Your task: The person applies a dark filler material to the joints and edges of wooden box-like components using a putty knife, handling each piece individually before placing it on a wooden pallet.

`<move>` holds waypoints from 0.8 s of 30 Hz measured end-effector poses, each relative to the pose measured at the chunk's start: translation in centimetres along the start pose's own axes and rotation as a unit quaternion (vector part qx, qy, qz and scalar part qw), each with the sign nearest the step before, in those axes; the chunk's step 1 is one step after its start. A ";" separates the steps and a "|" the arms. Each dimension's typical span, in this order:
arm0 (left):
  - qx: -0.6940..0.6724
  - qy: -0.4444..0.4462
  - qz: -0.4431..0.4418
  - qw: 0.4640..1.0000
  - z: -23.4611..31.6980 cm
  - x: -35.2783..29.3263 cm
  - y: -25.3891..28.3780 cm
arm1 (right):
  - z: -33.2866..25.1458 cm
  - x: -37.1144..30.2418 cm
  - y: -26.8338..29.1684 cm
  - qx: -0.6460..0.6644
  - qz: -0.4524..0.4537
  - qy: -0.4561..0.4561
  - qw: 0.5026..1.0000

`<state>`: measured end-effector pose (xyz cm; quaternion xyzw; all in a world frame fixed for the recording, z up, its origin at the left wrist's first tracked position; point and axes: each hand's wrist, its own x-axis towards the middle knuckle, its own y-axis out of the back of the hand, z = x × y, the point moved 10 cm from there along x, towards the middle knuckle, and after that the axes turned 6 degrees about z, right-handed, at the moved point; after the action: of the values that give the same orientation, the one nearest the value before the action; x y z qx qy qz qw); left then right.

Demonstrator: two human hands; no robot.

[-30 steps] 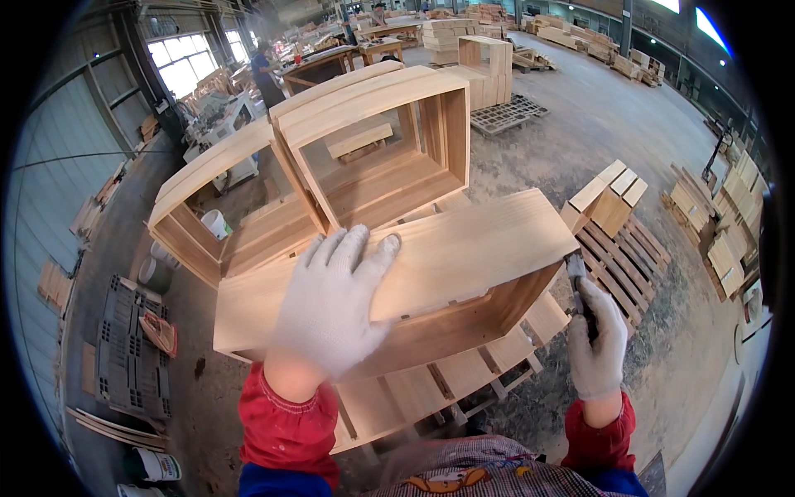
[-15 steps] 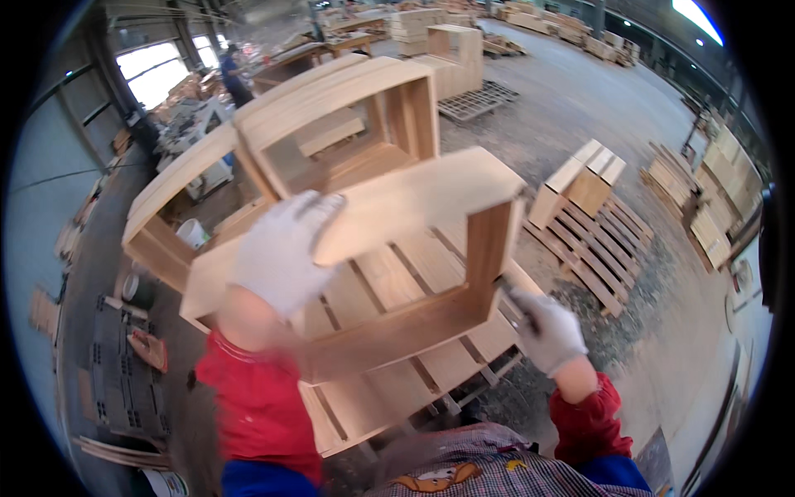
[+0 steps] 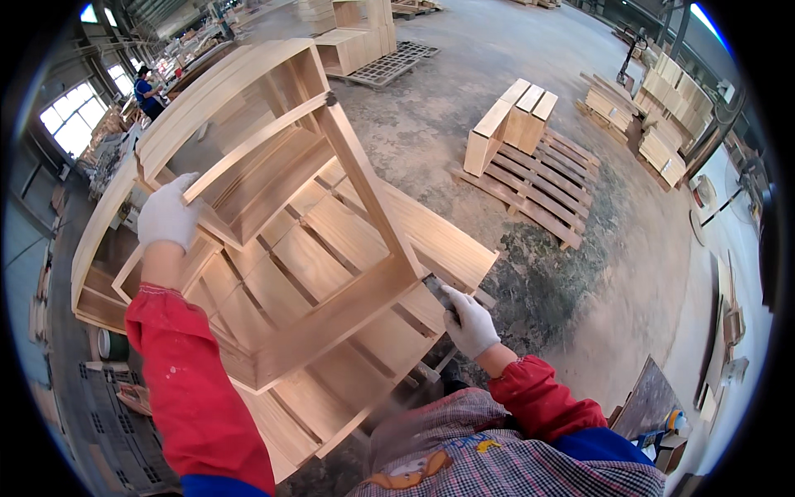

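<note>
A pale wooden rectangular frame (image 3: 331,327) stands tilted on a slatted wooden platform (image 3: 281,422) in front of me. My left hand (image 3: 168,214), in a white glove, grips the upper left edge of the frame with fingers curled over the wood. My right hand (image 3: 470,321), also gloved, is closed around a small dark block (image 3: 436,290) and holds it at the frame's right lower corner. The block's exact kind is not clear. Beyond the frame, similar wooden frames (image 3: 228,76) stand side by side.
At the right, a wooden pallet (image 3: 538,217) bears several wooden boxes (image 3: 507,124). More boxes (image 3: 360,45) stand on a grid pallet (image 3: 389,65) at the back. Low at left are a bucket (image 3: 113,345) and dark panels (image 3: 116,435). A person (image 3: 149,95) stands far left.
The frame has turned and tilted, so its open side faces differently. My left hand has shifted from its top board to its upper left edge. My right hand still holds the dark block.
</note>
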<state>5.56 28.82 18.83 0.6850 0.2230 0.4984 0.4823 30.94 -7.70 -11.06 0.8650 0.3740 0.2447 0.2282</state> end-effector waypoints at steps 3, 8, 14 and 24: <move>0.002 0.000 -0.012 1.000 -0.5 0.9 -0.9 | -0.2 0.2 -0.4 0.003 0.018 0.015 1.000; 0.005 -0.005 -0.018 1.000 -1.2 1.6 -1.9 | -0.3 0.4 -1.3 -0.004 0.027 0.025 0.999; -0.009 -0.018 -0.014 1.000 -1.5 2.1 -2.4 | -0.1 0.4 -1.5 0.000 0.032 0.023 0.999; -0.010 -0.015 -0.011 1.000 -1.7 2.0 -2.3 | -0.1 0.4 -1.4 0.046 0.044 0.033 0.997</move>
<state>5.23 32.15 17.78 0.6848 0.2180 0.4855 0.4978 30.36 -6.53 -11.70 0.8815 0.3539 0.2656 0.1648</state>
